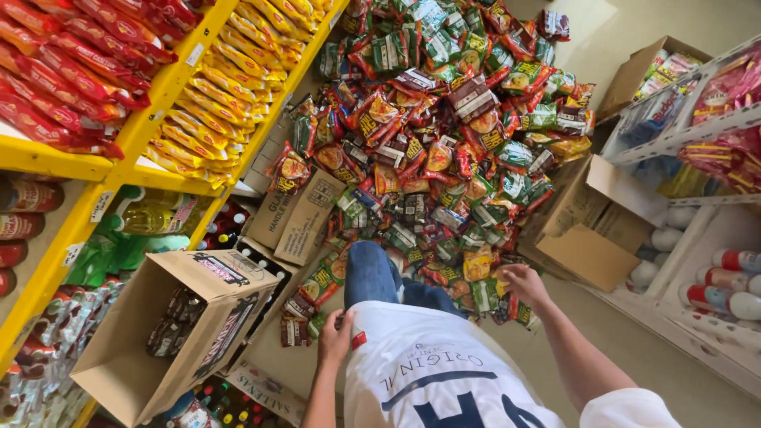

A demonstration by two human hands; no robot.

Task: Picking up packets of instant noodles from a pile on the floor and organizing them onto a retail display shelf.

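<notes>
Reaching into the packet pile, your right hand curls its fingers on a packet at the near edge; left hand, fingers loosely bent, empty, hangs beside pile.

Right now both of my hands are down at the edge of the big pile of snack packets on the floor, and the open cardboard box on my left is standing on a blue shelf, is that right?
Not quite. The shelf is yellow, not blue, as the head view shows. The rest holds: your left hand and right hand are down at the edge of the pile of snack packets, and the open cardboard box is on your left.
</notes>
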